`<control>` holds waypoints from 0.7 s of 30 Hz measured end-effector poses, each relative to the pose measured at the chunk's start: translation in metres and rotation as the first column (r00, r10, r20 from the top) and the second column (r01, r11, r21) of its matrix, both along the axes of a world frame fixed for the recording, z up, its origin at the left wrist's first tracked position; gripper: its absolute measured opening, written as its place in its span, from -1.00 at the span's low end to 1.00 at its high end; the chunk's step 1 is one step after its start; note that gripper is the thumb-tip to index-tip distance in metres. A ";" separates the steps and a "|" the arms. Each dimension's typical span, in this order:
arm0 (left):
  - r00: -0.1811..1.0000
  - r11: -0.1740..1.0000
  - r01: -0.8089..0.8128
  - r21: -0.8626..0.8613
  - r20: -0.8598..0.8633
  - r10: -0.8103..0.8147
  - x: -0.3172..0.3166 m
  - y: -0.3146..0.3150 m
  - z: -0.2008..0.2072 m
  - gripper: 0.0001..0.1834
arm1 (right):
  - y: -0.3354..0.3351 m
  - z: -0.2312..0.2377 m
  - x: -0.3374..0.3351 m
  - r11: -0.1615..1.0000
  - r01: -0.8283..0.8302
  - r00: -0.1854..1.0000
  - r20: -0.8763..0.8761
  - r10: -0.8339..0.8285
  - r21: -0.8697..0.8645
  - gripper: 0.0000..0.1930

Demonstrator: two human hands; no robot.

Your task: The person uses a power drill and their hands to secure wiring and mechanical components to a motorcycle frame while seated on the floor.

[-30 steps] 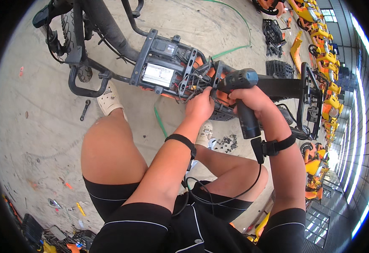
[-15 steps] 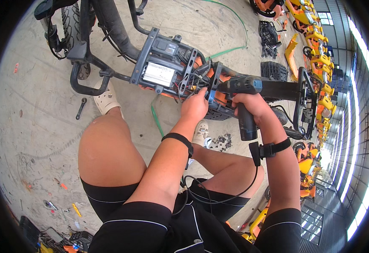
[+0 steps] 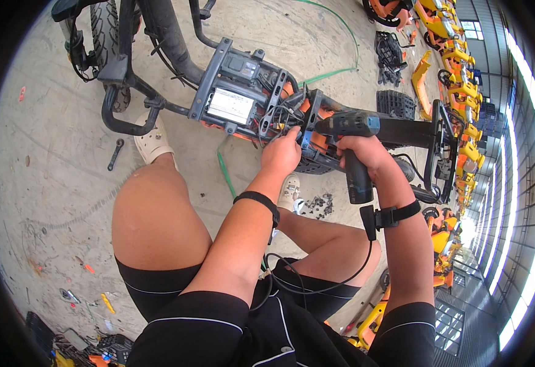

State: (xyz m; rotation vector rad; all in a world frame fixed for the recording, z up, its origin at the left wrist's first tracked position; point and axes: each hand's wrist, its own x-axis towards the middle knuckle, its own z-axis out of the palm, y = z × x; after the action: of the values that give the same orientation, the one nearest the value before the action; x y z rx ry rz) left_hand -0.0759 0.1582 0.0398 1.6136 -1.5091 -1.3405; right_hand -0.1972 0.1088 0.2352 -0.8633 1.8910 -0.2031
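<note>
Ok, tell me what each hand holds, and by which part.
Right hand grips the cordless drill by its handle. Left hand holds nothing clearly; its fingertips press at the wiring by the drill's tip.

A dark cordless drill (image 3: 348,144) with a blue band at its rear is lying level, its nose pointing left into the frame of a stripped electric bike (image 3: 261,110) and its grip hanging downward. The bike is lying on its side on the concrete floor (image 3: 47,159), showing a black battery case with a white label, tangled wires and orange panels.
</note>
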 end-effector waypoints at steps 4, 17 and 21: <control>1.000 0.999 0.024 0.028 0.010 -0.025 0.002 0.000 0.003 -0.46 | -0.001 -0.001 0.000 0.999 0.032 0.999 -0.001 -0.032 0.011 -0.90; 0.999 0.998 0.040 0.050 -0.001 -0.040 0.005 0.000 0.006 -0.44 | -0.002 0.002 0.010 1.000 0.004 1.000 -0.010 -0.004 0.001 -0.91; 0.999 0.998 0.048 0.034 0.002 -0.048 0.006 0.000 0.005 -0.44 | -0.004 0.001 0.011 1.000 -0.010 0.999 -0.041 0.011 0.022 -0.90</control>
State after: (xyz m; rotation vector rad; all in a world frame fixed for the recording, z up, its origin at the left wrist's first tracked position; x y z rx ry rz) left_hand -0.0702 0.1583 0.0444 1.6106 -1.5435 -1.3974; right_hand -0.1861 0.1051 0.2362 -0.8678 1.9234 -0.1589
